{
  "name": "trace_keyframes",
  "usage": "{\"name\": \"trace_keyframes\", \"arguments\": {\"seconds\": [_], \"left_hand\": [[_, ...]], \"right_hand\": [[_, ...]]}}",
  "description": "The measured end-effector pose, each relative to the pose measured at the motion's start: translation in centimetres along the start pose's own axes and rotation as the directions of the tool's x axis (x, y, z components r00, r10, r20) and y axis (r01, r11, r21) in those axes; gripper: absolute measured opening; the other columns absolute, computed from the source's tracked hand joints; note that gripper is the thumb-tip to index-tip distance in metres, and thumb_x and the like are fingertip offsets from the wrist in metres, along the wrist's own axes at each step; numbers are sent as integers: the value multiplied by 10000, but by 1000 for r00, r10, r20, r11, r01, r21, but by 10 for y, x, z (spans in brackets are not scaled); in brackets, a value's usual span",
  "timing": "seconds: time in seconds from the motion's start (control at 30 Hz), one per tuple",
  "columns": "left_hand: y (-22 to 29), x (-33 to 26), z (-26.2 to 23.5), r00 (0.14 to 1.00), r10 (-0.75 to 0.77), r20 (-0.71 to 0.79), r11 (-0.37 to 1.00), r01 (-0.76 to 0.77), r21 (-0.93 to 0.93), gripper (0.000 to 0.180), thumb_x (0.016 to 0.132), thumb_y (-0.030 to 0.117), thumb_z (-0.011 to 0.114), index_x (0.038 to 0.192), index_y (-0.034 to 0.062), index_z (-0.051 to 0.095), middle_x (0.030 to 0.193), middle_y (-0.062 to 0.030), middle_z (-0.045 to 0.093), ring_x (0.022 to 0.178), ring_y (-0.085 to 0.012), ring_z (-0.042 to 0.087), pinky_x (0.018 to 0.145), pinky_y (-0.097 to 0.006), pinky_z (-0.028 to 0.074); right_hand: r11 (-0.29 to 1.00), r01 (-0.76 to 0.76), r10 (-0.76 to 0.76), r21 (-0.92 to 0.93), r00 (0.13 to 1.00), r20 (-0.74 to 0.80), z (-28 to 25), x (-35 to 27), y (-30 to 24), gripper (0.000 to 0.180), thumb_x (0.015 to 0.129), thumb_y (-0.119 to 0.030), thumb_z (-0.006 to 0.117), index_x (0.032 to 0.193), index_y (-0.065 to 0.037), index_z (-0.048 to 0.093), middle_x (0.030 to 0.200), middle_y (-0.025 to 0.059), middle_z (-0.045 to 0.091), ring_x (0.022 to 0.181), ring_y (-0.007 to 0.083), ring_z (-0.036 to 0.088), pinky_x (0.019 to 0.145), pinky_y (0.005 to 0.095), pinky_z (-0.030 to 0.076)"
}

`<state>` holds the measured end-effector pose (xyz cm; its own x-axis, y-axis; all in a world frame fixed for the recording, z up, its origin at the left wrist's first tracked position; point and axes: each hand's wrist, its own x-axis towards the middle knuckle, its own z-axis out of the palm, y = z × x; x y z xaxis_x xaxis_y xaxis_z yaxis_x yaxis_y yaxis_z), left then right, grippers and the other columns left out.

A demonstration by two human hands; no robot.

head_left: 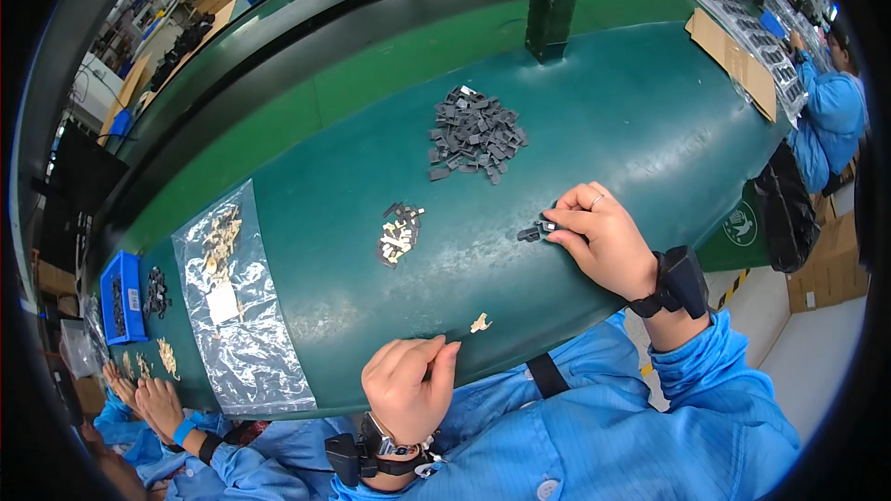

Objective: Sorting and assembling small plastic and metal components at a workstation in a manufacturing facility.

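My right hand [603, 237], closed in a pinch, holds a small dark grey plastic piece [548, 225] between thumb and forefinger, just over the green tabletop. Beside its fingertips lies another dark plastic piece [528, 235]; whether the two touch I cannot tell. My left hand [404, 385] is at the near table edge, its thumb and forefinger drawn together. Anything between those fingertips is too small or hidden to make out. Close to them lies a small pale gold, oddly shaped piece [480, 323]. Farther off are a mixed cluster of pale and dark pieces [399, 237] and a large pile of dark grey pieces [476, 134].
A clear plastic bag [243, 315] with pale gold pieces lies at left. Beyond it are a blue bin [122, 297], small piles, and a co-worker's hands [153, 404]. A green post [555, 0] rises at the back. Cardboard [733, 65] and clear trays lie far right, near another person.
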<state>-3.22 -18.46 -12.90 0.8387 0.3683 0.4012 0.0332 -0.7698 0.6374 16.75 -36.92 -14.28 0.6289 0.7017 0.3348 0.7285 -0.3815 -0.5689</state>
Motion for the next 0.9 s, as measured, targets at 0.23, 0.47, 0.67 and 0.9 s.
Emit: {"name": "trace_keyframes", "arguments": {"seconds": [0.23,0.47,0.67,0.9], "left_hand": [[-4,-6,9,997,-63,34,985,68,-159,54,725,-11,714,753,-13,669,637,-97,617,526,-200,572,499,-282,436],[-13,-12,19,998,62,-26,993,-65,-98,80,698,-21,709,746,8,653,653,-93,621,539,-226,575,498,-309,441],[-13,-12,15,1000,17,-5,989,-17,-148,75,707,3,717,756,6,660,664,-92,627,545,-229,577,510,-309,444],[-9,-10,12,1000,-23,5,981,23,-191,69,721,19,714,772,11,669,664,-91,624,544,-216,569,518,-301,443]], "right_hand": [[997,80,-80,20,996,25,-12,30,-22,261,751,-53,699,1004,3,663,908,108,590,851,290,535,764,358,451],[952,296,-277,-72,939,201,38,73,-60,149,808,-88,622,920,-4,672,931,121,607,939,306,545,854,383,444],[953,262,-220,-154,944,245,72,97,-59,152,815,-108,637,932,-18,672,954,131,596,944,310,540,853,387,447],[995,96,-85,-23,949,304,67,104,-57,104,753,-79,702,848,-39,699,845,115,632,853,299,592,783,382,471]]}}
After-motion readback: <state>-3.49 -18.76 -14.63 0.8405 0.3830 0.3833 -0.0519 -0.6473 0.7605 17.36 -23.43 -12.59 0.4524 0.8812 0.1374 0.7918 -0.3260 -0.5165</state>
